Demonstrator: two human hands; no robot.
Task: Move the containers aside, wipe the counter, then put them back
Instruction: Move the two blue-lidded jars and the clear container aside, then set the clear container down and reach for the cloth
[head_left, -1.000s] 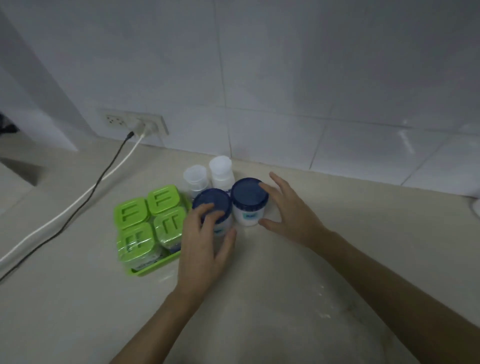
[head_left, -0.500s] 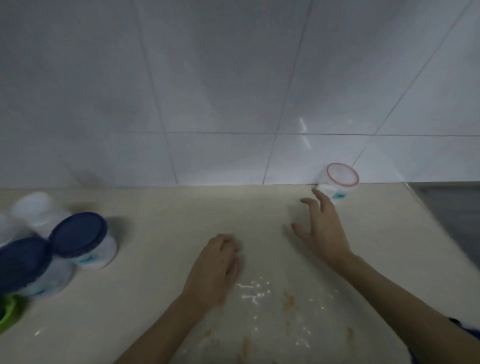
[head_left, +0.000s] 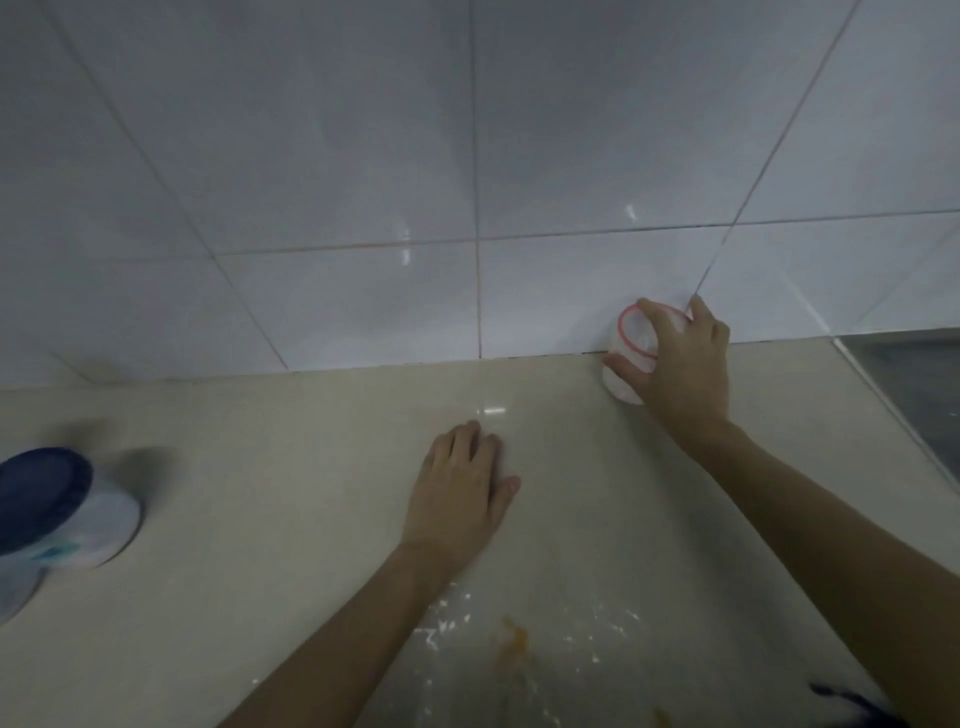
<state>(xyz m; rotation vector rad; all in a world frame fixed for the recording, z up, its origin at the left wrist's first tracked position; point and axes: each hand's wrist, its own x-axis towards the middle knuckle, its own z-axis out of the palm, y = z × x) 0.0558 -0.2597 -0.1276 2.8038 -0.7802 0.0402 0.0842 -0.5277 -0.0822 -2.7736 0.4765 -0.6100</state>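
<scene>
At two o'clock my right hand (head_left: 678, 358) wraps its fingers (head_left: 623, 371) around a red-rimmed white container (head_left: 635, 338) against the tiled wall (head_left: 363, 156). My left hand (head_left: 460, 493) lies flat on the desk (head_left: 260, 519). A blue-lidded jar (head_left: 57, 509) stands at nine o'clock; white crumbs (head_left: 447, 618) at six.

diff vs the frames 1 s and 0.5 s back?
The right hand left the blue-lidded jar, reached right and now grips the small red-rimmed translucent cup by the tiled wall. The left hand let go of its jar and lies flat on the beige counter. The jars stay left; crumbs remain unwiped.
</scene>
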